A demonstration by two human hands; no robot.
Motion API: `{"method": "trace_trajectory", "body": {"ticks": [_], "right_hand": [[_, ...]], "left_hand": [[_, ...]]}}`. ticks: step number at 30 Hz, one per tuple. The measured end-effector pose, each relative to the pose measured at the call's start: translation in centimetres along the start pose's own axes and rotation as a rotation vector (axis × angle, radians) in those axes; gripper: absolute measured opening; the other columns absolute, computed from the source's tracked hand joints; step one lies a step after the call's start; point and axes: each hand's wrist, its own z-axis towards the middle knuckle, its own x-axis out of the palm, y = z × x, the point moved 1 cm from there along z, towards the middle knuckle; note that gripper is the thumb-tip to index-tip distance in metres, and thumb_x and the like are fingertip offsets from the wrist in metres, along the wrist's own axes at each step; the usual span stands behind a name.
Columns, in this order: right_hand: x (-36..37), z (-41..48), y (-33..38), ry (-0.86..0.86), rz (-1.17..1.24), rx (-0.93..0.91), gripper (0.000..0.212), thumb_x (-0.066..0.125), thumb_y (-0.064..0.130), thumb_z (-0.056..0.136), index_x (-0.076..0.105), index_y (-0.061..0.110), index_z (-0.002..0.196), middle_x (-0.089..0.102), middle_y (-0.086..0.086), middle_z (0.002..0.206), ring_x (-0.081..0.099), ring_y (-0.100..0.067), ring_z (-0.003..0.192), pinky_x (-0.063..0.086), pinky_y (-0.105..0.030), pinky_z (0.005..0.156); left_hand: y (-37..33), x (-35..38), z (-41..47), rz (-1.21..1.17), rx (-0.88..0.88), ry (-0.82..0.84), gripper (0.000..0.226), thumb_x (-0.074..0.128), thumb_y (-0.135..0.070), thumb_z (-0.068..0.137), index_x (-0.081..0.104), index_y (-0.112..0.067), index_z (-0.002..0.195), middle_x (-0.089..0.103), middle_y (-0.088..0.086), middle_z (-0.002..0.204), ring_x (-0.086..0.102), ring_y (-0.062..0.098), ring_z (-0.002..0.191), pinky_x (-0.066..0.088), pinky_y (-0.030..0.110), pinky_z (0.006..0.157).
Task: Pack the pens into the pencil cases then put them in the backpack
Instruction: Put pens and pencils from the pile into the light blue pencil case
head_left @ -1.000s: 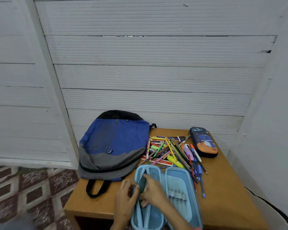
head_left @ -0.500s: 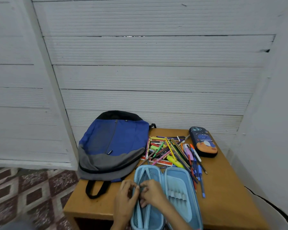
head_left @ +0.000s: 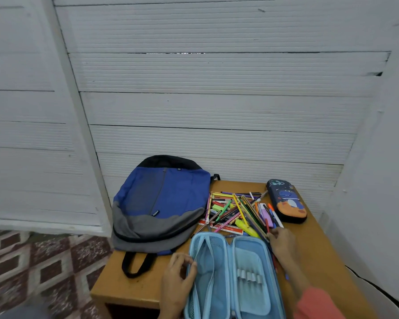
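Head view. Wooden table (head_left: 327, 256) against a white ribbed wall; blue-grey backpack (head_left: 161, 203) lies flat at the table's left, zip closed; loose pile of pens (head_left: 240, 210) at centre, just right of the backpack; dark printed pencil case (head_left: 286, 201) closed, far right, touching the pile's edge. Light-blue pencil case (head_left: 230, 272) lies open at the near edge, both halves up, elastic loops in the R half. Left hand (head_left: 177, 282): fingers curled, thumb and fingertips pinching the case's L rim by the mesh pocket. Right hand (head_left: 282, 245): fingers bent down onto the near end of the pile; cannot tell whether they pinch a pen.
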Motion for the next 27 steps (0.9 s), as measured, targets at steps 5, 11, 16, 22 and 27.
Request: {"method": "trace_trajectory", "body": {"ticks": [5,11,16,22,27], "right_hand": [[0.0,0.2,-0.4,-0.024,0.017,0.055,0.011,0.067,0.022,0.088,0.067,0.018,0.077,0.071,-0.011,0.088,0.060,-0.029,0.076,0.048,-0.033,0.062],[-3.4,-1.4,3.2,-0.236,0.523,-0.158,0.006,0.063,0.018,0.092,0.062,0.014,0.088,0.066,-0.004,0.083,0.063,-0.023,0.080,0.046,-0.032,0.059],[-6.1,-3.4,9.0,-0.293,0.964,-0.256,0.010,0.056,0.013,0.097,0.057,0.005,0.103,0.064,-0.005,0.084,0.062,-0.010,0.061,0.056,-0.025,0.055],[-1.7,-7.1,11.5,0.117,0.945,-0.088,0.007,0.061,0.009,0.092,0.057,0.006,0.097,0.064,-0.013,0.068,0.057,-0.014,0.043,0.050,-0.026,0.041],[3.7,-10.1,11.0,0.418,0.804,0.070,0.011,0.061,0.003,0.091,0.055,-0.004,0.097,0.064,-0.019,0.076,0.056,-0.015,0.038,0.050,-0.026,0.038]], "left_hand": [[-0.2,-0.1,0.0,0.011,-0.009,0.007,0.018,0.069,-0.014,0.085,0.060,-0.025,0.075,0.055,-0.012,0.086,0.058,0.009,0.076,0.043,0.015,0.063],[0.0,0.1,0.2,0.016,0.001,-0.006,0.020,0.070,-0.013,0.084,0.060,-0.028,0.075,0.056,-0.013,0.085,0.056,0.009,0.068,0.042,0.016,0.058],[0.0,0.1,0.1,0.011,-0.010,-0.007,0.020,0.069,-0.013,0.085,0.060,-0.028,0.075,0.056,-0.013,0.087,0.057,0.009,0.073,0.043,0.015,0.062],[0.2,0.2,0.1,0.012,-0.020,-0.001,0.019,0.069,-0.015,0.085,0.059,-0.028,0.076,0.056,-0.012,0.088,0.057,0.009,0.073,0.044,0.019,0.063],[0.3,0.2,0.2,0.028,-0.025,0.010,0.021,0.069,-0.017,0.086,0.057,-0.030,0.075,0.055,-0.013,0.089,0.057,0.010,0.073,0.044,0.020,0.062]]}}
